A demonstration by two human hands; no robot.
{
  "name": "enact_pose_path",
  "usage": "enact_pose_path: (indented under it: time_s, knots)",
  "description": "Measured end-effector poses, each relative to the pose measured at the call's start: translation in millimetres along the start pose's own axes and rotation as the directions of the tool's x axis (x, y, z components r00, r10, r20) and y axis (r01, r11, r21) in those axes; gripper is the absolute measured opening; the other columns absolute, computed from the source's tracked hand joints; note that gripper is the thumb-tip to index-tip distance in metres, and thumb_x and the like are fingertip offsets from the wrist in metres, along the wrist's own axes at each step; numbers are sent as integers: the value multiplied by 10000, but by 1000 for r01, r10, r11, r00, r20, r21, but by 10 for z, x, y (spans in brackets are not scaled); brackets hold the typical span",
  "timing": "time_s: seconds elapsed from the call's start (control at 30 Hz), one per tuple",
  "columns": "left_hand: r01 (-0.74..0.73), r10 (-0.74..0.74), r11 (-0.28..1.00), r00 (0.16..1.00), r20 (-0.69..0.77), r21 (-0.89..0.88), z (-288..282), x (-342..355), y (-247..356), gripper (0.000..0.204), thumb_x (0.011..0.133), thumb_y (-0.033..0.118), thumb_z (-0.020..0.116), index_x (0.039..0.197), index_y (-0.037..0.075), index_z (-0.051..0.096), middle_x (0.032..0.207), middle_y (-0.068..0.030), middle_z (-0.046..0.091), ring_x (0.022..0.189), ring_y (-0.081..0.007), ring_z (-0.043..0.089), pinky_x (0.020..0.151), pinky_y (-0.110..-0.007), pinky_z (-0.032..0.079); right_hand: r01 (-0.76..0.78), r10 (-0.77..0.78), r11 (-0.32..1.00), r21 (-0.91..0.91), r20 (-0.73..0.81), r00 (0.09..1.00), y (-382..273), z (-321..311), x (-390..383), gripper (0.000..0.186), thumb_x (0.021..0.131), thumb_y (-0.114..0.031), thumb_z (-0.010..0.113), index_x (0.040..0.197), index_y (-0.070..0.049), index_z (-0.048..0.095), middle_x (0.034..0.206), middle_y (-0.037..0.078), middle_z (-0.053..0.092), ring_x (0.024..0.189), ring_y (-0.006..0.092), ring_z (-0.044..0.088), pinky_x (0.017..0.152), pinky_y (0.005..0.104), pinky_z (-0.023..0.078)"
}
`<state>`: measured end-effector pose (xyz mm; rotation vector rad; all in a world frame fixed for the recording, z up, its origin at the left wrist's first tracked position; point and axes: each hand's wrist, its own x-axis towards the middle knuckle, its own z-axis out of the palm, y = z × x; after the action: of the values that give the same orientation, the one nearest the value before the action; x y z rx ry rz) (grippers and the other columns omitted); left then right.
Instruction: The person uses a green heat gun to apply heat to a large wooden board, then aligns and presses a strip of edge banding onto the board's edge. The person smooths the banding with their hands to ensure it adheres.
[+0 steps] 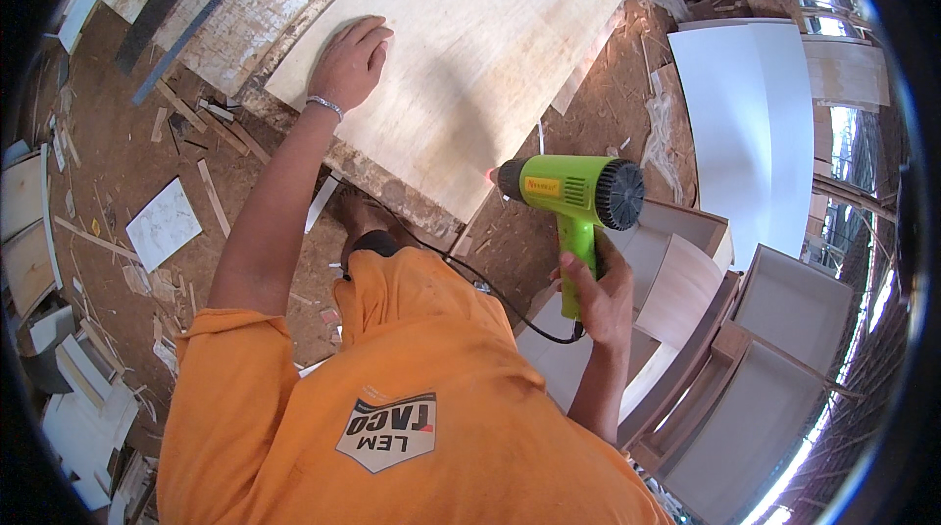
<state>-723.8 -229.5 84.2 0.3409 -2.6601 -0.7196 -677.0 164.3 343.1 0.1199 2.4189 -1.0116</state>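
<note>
Nearest, an orange shirt point(421, 378) is seen. A green heat gun point(569, 187) is held in the right hand point(603, 295), fingers wrapped around its handle; its black nozzle is turned left, the tip glowing reddish at the edge of a pale wooden board point(421, 84). Farther out, the left hand point(348, 64) is laid palm down on that board — opened nearly flat, fingers loosely together. Beyond the gun, a white sheet point(735, 113) is seen at right.
</note>
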Motion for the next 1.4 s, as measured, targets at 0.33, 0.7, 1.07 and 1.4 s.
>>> enact_pose_path:
  time_s: [0.33, 0.7, 1.07, 1.4]
  knots:
    - [-14, 14, 1000, 1000, -14, -9, -36, 7, 23, 271, 1043, 185, 546, 1262, 119, 692, 1450, -44, 606, 1333, -262, 558, 1158, -425, 451, 14, -14, 1000, -5, 49, 999, -25, 82, -15, 463, 924, -196, 729, 1296, 64, 639, 908, 109, 733, 815, 168, 690, 744, 345, 543]
    - [-13, 10, 998, 999, -40, -59, -11, -8, 19, 276, 1014, 147, 568, 1256, 117, 698, 1444, -50, 609, 1333, -264, 558, 1165, -423, 445, 55, -56, 998, 7, 91, 994, -124, 160, 14, 464, 917, -206, 727, 1281, 67, 633, 893, 113, 728, 809, 173, 694, 735, 342, 545]
    - [-40, 36, 998, 997, -71, -50, -19, -6, 4, 281, 981, 125, 592, 1237, 113, 707, 1413, -63, 627, 1310, -277, 578, 1139, -430, 457, 72, -68, 997, -34, 106, 992, -191, 203, 79, 551, 910, -245, 728, 1341, 78, 611, 920, 139, 743, 828, 202, 717, 764, 365, 557]
    - [-40, 33, 996, 996, -84, -84, -5, -7, -9, 277, 969, 124, 603, 1226, 112, 707, 1416, -69, 626, 1312, -279, 576, 1139, -427, 454, 108, -98, 992, -65, 149, 984, -398, 282, 182, 471, 918, -228, 715, 1285, 58, 635, 921, 128, 736, 833, 190, 710, 771, 359, 552]
